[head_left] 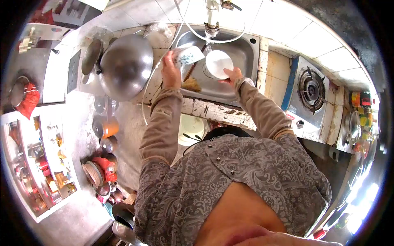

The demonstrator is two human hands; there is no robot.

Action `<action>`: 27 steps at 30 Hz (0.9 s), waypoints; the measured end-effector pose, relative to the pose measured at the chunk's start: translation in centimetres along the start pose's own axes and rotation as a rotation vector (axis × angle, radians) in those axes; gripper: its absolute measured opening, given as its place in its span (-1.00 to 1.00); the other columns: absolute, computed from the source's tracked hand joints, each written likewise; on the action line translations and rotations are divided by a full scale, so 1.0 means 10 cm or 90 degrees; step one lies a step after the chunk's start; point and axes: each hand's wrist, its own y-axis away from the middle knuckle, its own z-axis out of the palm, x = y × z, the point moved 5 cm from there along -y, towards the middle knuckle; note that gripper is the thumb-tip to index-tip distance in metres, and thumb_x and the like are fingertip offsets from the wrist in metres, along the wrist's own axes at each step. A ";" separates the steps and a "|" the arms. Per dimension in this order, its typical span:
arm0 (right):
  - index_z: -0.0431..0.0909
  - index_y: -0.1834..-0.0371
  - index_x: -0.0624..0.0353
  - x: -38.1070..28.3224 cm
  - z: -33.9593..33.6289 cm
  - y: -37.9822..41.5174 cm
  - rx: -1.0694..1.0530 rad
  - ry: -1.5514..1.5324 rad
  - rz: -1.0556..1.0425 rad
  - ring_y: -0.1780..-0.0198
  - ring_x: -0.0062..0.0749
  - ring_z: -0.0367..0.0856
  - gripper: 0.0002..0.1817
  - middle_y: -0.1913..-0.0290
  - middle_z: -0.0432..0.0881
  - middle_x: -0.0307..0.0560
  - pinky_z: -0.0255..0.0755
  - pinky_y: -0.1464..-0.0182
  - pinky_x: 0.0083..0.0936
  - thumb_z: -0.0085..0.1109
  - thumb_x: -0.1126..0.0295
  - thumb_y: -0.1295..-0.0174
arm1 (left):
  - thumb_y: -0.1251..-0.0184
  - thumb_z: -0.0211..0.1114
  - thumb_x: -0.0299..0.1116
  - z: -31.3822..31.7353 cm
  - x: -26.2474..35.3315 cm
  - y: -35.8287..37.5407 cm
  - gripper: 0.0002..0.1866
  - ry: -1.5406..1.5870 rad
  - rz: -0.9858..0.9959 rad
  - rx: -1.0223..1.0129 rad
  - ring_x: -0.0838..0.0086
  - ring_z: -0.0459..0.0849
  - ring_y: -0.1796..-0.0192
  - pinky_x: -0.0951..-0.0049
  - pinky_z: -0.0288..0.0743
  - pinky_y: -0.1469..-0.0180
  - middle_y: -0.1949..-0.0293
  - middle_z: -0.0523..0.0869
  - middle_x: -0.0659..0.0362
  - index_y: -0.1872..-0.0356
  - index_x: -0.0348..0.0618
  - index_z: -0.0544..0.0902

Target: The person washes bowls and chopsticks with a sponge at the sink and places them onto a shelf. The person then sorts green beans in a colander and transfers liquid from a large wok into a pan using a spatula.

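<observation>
The biggest thing on my feed is the wearer's grey patterned shirt (184, 180), filling the lower middle. Ahead of it I have the metal sink (244, 53), set in a worn, tiled counter. To the left of the sink I can see a broad metal wok (127, 67), and on the other side, past a strip of tile, a gas stove (305, 96) with its round burner bare. Brown oversleeves (164, 110) cover both forearms, which reach forward over the sink's near edge.

Next in size come the two bowls, and both are in hand. The white bowl (218, 63) is over the basin, just below the tap, its pale round face turned up toward me. The patterned bowl (189, 54), white with green markings, is to its left, tipped on its side; it is smeared enough that I can't tell which way its mouth faces.

My view gives me the left hand (170, 70) clamped on the patterned bowl's left end, and the right hand (233, 76) gripping the white bowl at its near right rim, some of the fingers hidden from me. The hands are apart from each other, the white bowl between them.

Smaller again is the tap (212, 29) at the back. Last I pick out a tan pad (191, 85) near the sink's front edge, below the patterned bowl.
</observation>
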 end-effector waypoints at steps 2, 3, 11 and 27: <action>0.31 -0.07 0.49 0.09 -0.06 -0.12 -0.045 -0.055 -0.051 0.21 -0.13 0.64 -0.60 0.08 0.53 0.23 0.68 0.36 -0.37 0.07 0.46 -0.22 | -0.16 0.06 -0.63 0.09 -0.26 0.12 -0.55 -0.044 -0.042 0.026 0.04 0.57 0.06 0.15 0.47 0.09 0.06 0.54 -0.15 -0.13 -0.29 0.32; 0.35 -0.03 0.47 0.13 -0.14 -0.20 -0.087 -0.029 -0.016 0.26 -0.21 0.63 -0.65 0.11 0.55 0.22 0.61 0.42 -0.46 0.07 0.47 -0.23 | -0.16 0.05 -0.62 0.07 -0.25 0.11 -0.57 -0.065 -0.061 0.038 0.02 0.58 0.07 0.14 0.47 0.09 0.09 0.56 -0.17 -0.11 -0.33 0.32; 0.40 0.31 0.29 -0.15 -0.05 0.30 -0.116 -0.162 0.193 0.74 -0.72 0.10 -0.84 0.60 0.32 -0.31 0.03 0.71 -0.79 -0.15 0.43 -0.32 | -0.18 0.03 -0.44 1.01 -0.14 0.86 -0.67 0.046 -0.552 -0.423 0.25 0.64 0.65 0.39 0.52 0.76 0.32 0.64 -0.15 0.01 -0.30 0.42; 0.06 -0.24 0.53 -0.02 0.31 0.25 -0.203 -0.609 0.358 0.41 -0.58 0.36 -0.52 0.28 0.35 -0.05 0.33 0.62 -0.89 -0.28 0.74 -0.20 | -0.19 0.13 -0.38 1.37 -0.43 0.91 -0.67 0.085 -0.275 -0.412 0.13 0.60 0.07 0.23 0.44 0.05 0.15 0.62 -0.07 0.03 -0.28 0.48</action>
